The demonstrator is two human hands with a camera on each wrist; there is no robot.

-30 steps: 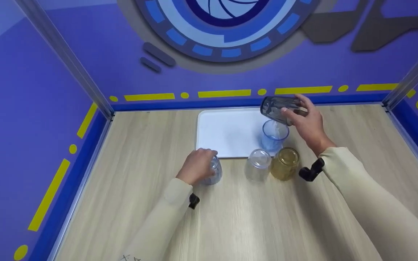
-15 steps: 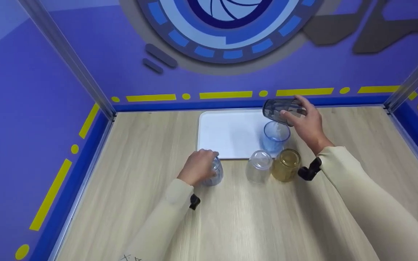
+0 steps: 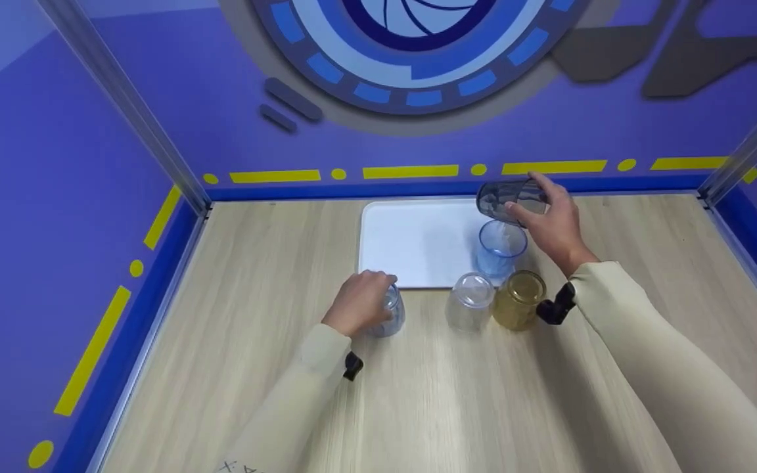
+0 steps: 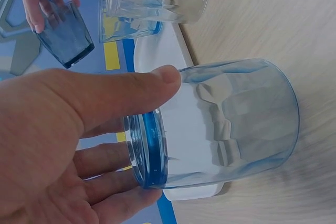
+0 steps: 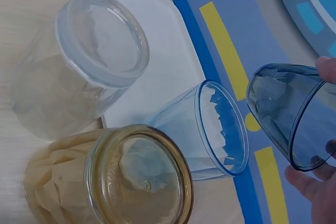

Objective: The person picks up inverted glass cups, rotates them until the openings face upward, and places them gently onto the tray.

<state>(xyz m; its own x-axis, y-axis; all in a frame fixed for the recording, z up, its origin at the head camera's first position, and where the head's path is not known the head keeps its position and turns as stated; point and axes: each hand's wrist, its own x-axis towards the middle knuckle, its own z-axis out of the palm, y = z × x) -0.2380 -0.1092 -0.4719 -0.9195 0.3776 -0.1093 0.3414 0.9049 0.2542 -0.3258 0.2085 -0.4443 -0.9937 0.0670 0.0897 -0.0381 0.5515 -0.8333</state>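
Fingers of my right hand (image 3: 552, 223) are curling round a dark grey cup (image 3: 504, 197), tipped on its side w/ mouth down-left just above the blue cup (image 3: 499, 248), which is standing upright at the front right corner of the white tray (image 3: 411, 240). My left hand (image 3: 357, 303) is gripping a pale blue glass (image 3: 388, 312) from above, thumb & fingers (image 4: 113, 174) wrapping its rim, glass sitting on the bench (image 3: 418, 394) just in front of the tray's left corner. Clear glass (image 3: 469, 300) & amber glass (image 3: 517, 299) are standing side by side on the bench, touching or nearly so, betw. my two hands, right by the tray's front edge.
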